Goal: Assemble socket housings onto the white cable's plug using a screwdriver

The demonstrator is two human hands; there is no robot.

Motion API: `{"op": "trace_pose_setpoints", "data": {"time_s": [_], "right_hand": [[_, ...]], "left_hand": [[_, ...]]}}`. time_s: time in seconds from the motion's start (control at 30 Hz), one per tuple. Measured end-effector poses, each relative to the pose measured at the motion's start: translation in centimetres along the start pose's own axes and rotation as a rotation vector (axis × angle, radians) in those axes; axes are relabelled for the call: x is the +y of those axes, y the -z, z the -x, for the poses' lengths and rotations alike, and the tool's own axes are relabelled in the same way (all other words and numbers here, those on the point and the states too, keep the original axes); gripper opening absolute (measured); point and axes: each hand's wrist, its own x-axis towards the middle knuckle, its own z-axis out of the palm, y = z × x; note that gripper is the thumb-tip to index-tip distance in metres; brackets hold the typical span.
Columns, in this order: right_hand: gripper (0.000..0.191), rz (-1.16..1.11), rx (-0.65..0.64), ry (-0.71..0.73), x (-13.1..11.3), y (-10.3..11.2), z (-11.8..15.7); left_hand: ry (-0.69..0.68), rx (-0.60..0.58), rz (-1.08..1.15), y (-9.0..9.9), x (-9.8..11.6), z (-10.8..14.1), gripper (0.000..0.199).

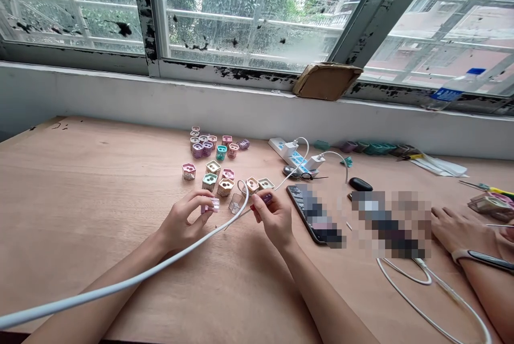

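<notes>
Between the fingers of my left hand is a small pink pencil sharpener with a clear body. My right hand grips the dark red handle of a screwdriver, its thin shaft pointing left and down toward the sharpener without touching it. A clear sharpener case sits on the table between my hands. Just beyond them stand several two-hole sharpeners, among them a green one and an orange one. A white cable crosses in front of my left forearm and the screwdriver shaft.
A phone lies right of my right hand, near a white power strip with plugs. Farther right rest a black oval case and another person's hand. More sharpeners stand farther back, with teal and dark pieces by the wall.
</notes>
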Motion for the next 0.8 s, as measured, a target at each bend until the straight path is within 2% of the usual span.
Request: {"op": "trace_pose_setpoints", "data": {"time_s": [0.57, 0.8], "right_hand": [[0.035, 0.193, -0.075, 0.022, 0.86, -0.24, 0.03], [0.036, 0.166, -0.086, 0.002, 0.96, -0.18, 0.0]], "left_hand": [[-0.009, -0.003, 0.0, -0.03, 0.05, -0.04, 0.02], [0.014, -0.008, 0.002, -0.05, 0.07, 0.01, 0.019]]}}
